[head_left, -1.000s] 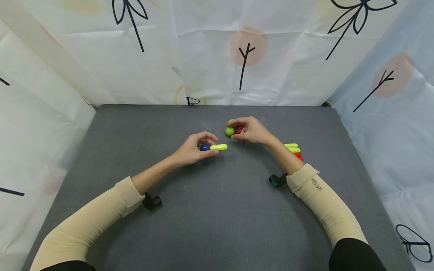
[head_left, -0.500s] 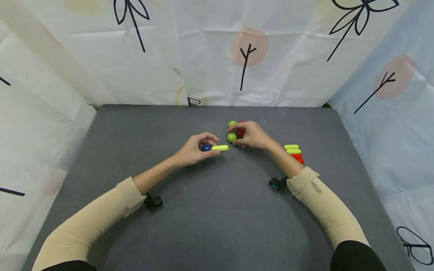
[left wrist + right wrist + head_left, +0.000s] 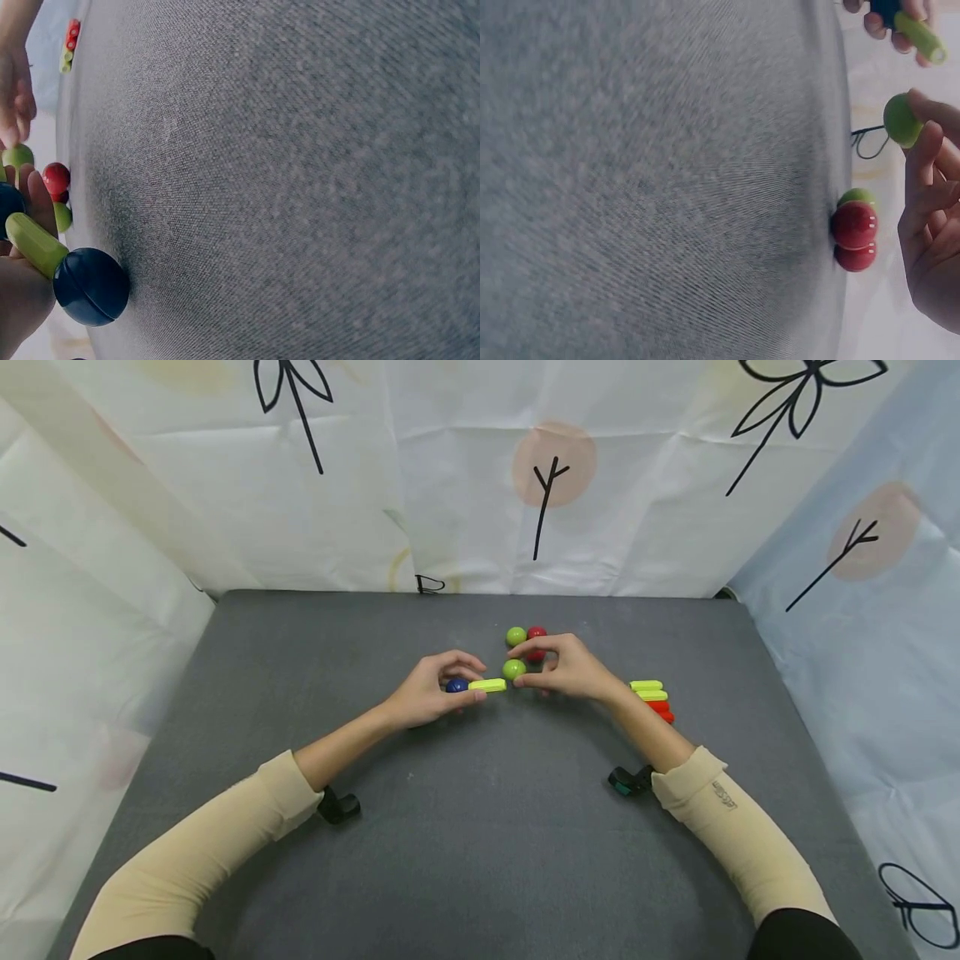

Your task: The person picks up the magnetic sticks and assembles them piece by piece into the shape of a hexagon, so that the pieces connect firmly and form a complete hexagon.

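Your left hand (image 3: 429, 693) grips a yellow rod (image 3: 489, 686); beside that rod, your right hand (image 3: 572, 667) pinches a green ball (image 3: 513, 669) — smooth, it might slip if pinched loosely.

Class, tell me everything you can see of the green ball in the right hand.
The green ball is a single bright-green, round piece with a smooth, slightly glossy surface, perhaps plastic or painted wood. The right hand pinches it with its fingertips, which cover part of it. It is held above the grey table, apart from the yellow-green rod in the right wrist view. Any hole is not discernible.
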`<state>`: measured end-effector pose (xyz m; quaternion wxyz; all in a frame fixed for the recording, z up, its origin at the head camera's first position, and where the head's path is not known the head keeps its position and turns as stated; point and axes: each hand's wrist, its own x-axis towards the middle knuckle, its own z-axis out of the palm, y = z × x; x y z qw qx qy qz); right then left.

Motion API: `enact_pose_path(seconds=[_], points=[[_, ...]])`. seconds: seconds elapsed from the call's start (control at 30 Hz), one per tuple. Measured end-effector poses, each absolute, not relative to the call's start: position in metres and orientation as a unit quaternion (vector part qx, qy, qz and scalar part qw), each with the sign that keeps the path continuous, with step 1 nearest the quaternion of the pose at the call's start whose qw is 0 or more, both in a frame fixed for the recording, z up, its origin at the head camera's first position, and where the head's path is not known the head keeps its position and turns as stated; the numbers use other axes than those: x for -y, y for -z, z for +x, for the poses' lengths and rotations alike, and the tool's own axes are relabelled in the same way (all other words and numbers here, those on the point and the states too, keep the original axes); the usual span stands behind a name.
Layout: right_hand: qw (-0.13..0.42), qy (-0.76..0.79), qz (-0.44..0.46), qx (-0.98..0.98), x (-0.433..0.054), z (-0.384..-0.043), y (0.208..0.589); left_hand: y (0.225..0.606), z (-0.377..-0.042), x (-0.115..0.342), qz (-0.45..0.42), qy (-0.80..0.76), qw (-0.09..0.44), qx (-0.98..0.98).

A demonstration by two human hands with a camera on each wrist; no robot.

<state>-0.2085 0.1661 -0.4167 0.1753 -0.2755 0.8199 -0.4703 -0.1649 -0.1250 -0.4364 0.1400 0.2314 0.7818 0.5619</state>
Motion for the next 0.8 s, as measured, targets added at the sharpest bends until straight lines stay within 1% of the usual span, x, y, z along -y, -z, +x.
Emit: enact_pose_path(seconds=[0.17, 0.37, 0.6, 0.8], points=[[0.191, 0.497, -0.279, -0.799, -0.173, -0.201, 0.411, 0.435, -0.165, 0.124, 0.230, -0.565, 0.137, -0.781], [0.197, 0.511, -0.288, -0.785, -0.175, -0.190, 0.410, 0.436, -0.165, 0.124, 0.231, -0.560, 0.135, -0.784], [0.185, 0.518, -0.301, -0.779, -0.170, -0.184, 0.409, 0.436, -0.164, 0.124, 0.240, -0.553, 0.133, -0.787], [0.179, 0.524, -0.295, -0.779, -0.162, -0.181, 0.409, 0.436, -0.166, 0.118, 0.266, -0.530, 0.116, -0.796]])
